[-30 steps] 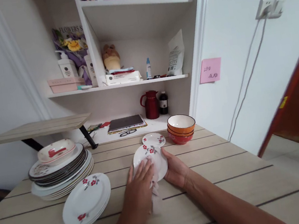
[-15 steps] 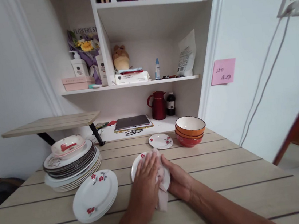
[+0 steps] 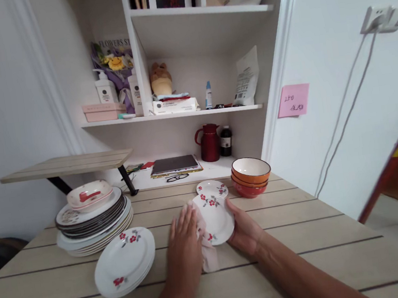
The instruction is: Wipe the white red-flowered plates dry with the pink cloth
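Currently, in the head view, a white flowered plate [image 3: 220, 219] sits just below and right of the frame's centre. The right hand [image 3: 245, 230] grasps it by its right edge, thumb at the rim and the other fingers mostly hidden behind. The left hand [image 3: 185, 233] lies over a pale pink cloth [image 3: 209, 255] at the plate's left edge, fingers extended; whether they pinch the cloth I cannot tell.

The likeliest trouble is a slip: only one hand clearly holds the smooth rim, so a hard push from the left could twist the plate loose. Its far edge overlaps a smaller plate [image 3: 213, 186] in the picture, and a knock between them seems possible if it dips; I cannot tell whether they touch. The cloth's loose end hangs towards the bottom of the frame and might snag under the rim.

The plate's face is turned up and towards the camera. Being round, it has no real long axis; its larger flower cluster lies towards the top of the frame, a smaller one at its lower left edge.
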